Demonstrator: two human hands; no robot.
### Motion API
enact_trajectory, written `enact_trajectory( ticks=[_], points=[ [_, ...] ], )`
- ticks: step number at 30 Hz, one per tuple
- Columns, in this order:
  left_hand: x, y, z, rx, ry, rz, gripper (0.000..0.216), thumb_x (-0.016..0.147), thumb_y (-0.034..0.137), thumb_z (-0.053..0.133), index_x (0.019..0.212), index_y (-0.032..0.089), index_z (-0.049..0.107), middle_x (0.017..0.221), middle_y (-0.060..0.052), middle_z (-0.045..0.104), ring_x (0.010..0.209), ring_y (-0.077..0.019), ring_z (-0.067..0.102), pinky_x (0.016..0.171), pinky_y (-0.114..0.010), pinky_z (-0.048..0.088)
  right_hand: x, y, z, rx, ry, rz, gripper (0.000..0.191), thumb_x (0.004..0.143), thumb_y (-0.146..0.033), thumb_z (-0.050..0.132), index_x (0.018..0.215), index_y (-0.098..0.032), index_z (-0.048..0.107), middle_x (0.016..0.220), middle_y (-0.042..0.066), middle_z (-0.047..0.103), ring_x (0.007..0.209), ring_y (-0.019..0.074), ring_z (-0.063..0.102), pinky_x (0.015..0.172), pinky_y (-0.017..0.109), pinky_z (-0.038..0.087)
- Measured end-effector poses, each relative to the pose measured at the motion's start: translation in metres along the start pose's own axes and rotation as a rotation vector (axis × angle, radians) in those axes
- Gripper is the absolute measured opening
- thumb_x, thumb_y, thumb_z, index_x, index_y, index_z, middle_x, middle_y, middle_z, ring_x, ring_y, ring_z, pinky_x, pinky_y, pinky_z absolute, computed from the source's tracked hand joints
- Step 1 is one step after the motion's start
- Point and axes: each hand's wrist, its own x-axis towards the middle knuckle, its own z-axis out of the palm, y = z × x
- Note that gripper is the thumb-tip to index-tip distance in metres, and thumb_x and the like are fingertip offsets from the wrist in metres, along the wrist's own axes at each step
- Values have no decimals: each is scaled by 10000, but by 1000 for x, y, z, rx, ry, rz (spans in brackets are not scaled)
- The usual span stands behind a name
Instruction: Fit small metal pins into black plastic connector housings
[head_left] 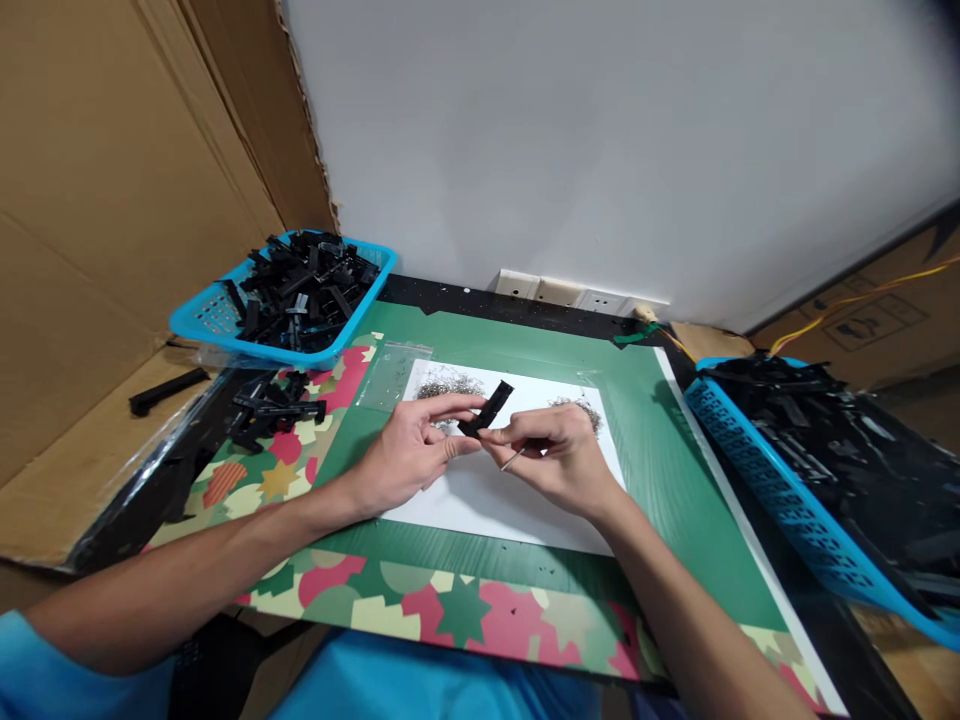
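Note:
My left hand grips a slim black plastic part between thumb and fingers, tilted with its upper end to the right. Close against the part's lower end is my right hand, its thumb and forefinger pinched together. A thin metal tool sticks out from the right hand's curled fingers; its exact kind is hard to make out. Whatever lies between the right fingertips is too small to tell. Both hands are over a white sheet, which bears two piles of tiny metal pieces, the left pile and the right pile.
At the back left, a blue basket is heaped with black parts; several more loose parts lie before it. Another blue basket with black parts stands right. A clear bag lies on the green mat. Wall sockets are behind.

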Motion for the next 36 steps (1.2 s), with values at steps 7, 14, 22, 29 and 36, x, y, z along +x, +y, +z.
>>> enact_trajectory(
  ticks=[7,14,22,29,36],
  points=[
    [3,-4,-2,27,25,57,593,875,409,850,1382,139,705,720,-11,684,482,-74,527,447,-178,379,-1,4,-6,-123,-6,-71,142,981,-237,723,935,-202,852,656,14,741,480,93,497,491,251,382],
    [4,-12,-2,-171,-80,43,622,970,532,730,1431,121,653,891,-52,701,490,-32,363,432,-187,267,-2,11,-8,-260,46,-158,148,974,-189,744,1095,-202,827,749,8,775,496,83,518,520,235,405],
    [0,-3,-4,110,-179,159,475,1102,518,498,1361,189,723,935,-64,751,649,-112,558,583,-231,452,-4,15,-17,-399,14,-211,200,1029,-163,654,997,-211,845,665,-6,662,558,109,534,546,279,345],
    [-2,-2,-4,484,63,354,361,985,404,732,1298,225,714,1147,-43,754,635,-94,527,649,-259,491,-8,19,-25,-383,-58,-113,179,1020,-191,677,1003,-215,854,670,-6,671,575,113,543,578,280,368],
    [-2,-12,-5,574,131,491,209,959,315,771,1130,200,802,1022,-38,806,620,-107,576,610,-274,487,-7,21,-25,-341,-135,-25,187,1018,-211,657,1013,-239,842,698,-5,671,590,118,531,596,284,375]
  ],
)
